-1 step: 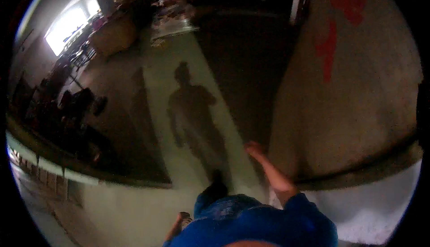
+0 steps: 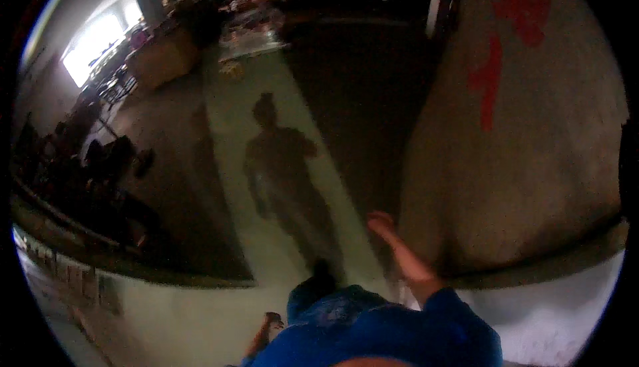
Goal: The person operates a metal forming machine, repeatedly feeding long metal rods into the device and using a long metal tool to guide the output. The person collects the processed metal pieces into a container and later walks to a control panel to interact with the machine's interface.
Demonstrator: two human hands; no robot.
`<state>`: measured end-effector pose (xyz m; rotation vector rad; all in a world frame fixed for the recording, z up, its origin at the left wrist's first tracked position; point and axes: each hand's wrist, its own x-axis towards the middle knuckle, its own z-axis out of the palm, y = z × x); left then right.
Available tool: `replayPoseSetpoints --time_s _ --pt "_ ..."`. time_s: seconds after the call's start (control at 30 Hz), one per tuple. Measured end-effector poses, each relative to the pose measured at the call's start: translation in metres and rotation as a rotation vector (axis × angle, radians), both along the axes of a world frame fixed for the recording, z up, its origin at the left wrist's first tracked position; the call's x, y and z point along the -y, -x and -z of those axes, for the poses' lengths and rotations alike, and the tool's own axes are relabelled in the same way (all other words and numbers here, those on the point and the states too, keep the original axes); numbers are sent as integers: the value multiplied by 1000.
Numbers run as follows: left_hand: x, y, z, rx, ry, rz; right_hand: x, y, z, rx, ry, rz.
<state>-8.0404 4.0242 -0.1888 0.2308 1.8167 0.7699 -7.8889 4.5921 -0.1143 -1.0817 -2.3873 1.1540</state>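
My right hand [image 2: 385, 226] reaches forward from a blue sleeve [image 2: 439, 320]. Its fingers are stretched out and it holds nothing. It hovers over a pale green strip of floor [image 2: 233, 121], close to a rough grey wall [image 2: 519, 167] on the right. A small skin-coloured patch low by my blue clothing looks like my left hand [image 2: 266, 330], but it is blurred and mostly hidden. My shadow [image 2: 279, 161] lies on the floor strip ahead.
The wall on the right carries red paint marks [image 2: 496, 81]. A low ledge [image 2: 100, 247] with dark clutter behind it runs along the left. Piled goods [image 2: 246, 27] and a bright window [image 2: 93, 44] sit at the far end, beside a dark doorway [image 2: 366, 7].
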Motion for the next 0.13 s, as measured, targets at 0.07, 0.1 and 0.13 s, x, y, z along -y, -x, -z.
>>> replayPoseSetpoints --time_s 0.07,0.1,0.13 --pt "-49 87 6 164 -156 47 -57 -22 50 67 -100 133" --pt "-73 136 17 677 -338 -78 -80 -29 41 -175 239 149" --pt "-136 169 22 1538 -243 31 -95 -54 18 -374 552 162"
